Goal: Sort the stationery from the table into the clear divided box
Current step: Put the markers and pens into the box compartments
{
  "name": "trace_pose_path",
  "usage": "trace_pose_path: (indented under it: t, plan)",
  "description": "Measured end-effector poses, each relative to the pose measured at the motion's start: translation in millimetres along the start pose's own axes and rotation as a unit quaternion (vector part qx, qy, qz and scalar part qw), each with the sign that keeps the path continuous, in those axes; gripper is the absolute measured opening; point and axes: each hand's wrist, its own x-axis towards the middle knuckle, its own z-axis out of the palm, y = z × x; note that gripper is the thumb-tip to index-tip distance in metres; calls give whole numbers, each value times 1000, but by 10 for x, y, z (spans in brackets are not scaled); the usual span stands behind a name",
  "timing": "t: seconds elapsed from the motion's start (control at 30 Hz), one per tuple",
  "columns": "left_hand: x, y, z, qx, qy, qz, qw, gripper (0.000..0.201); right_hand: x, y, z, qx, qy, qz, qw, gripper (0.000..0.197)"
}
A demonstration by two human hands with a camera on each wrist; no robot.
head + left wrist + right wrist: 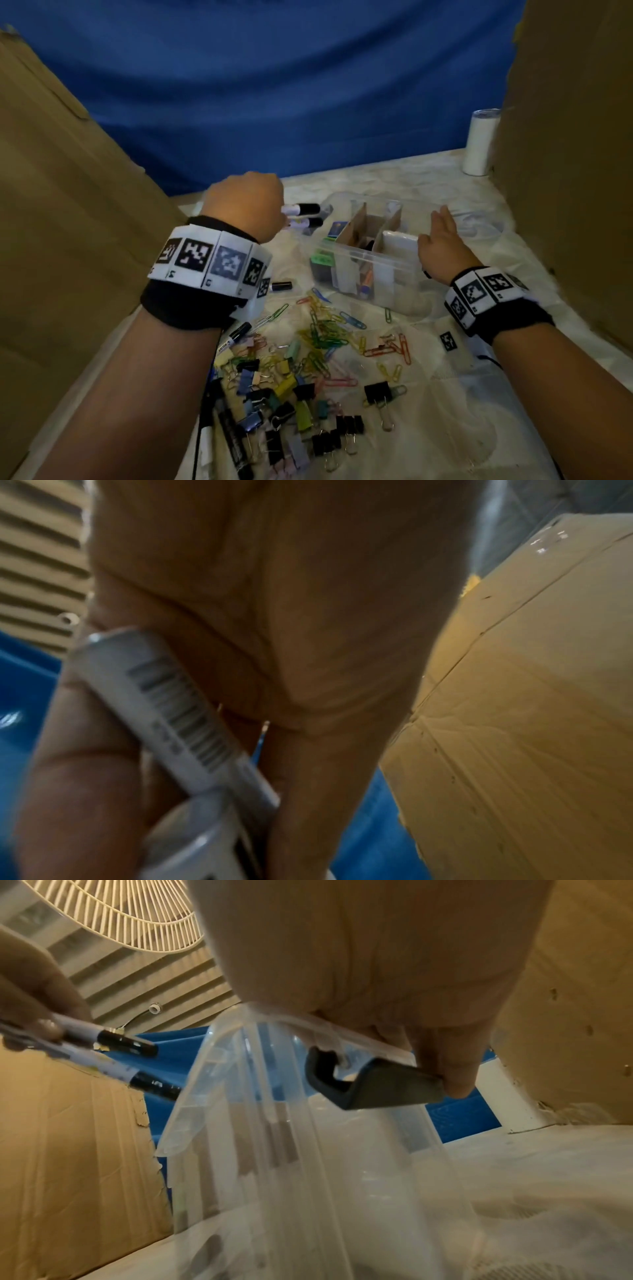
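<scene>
My left hand is raised just left of the clear divided box and grips two white markers with black caps. The left wrist view shows one marker's barcoded barrel across my curled fingers. My right hand rests with straight fingers on the box's right end. In the right wrist view a fingertip presses on the box's black latch. Cardboard dividers split the box, which holds some stationery. Paper clips, binder clips and more markers lie on the table in front.
Cardboard walls stand at the left and right, with a blue cloth behind. A white tumbler stands at the back right. A small black item lies left of the box. A clear lid lies behind my right hand.
</scene>
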Motion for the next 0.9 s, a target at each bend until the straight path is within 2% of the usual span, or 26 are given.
trace_pose_path:
  t: [0.1,0.23,0.37,0.47,0.57,0.7,0.8,0.9]
  plan:
    - [137,215,-129,-62,32,17,997,34,-16,-4,19,10,-1,-4,1000,58]
    - [509,685,144,-150,-39,51,987,38,-52,0,32,20,25,-20,999,58]
    - [861,970,630,-105,-96,58,988,35,-65,-16,6,23,3,-1,1000,56]
    - [971,1140,654,-85,-128,63,986,32,-103,-48,-21,0,-9,-6,1000,51]
    - [1028,1250,662,-79,-120,78,986,36,-113,-47,-33,-10,-3,-27,1000,49]
    - [1101,1109,747,-96,-128,88,983,38,-40,5,3,13,-5,-20,1000,56]
    - [803,882,554,-153,-129,98,975,30,10,41,36,14,6,-18,1000,58]
    - [463,509,439,-205,-92,95,970,33,69,64,55,10,27,-29,999,57]
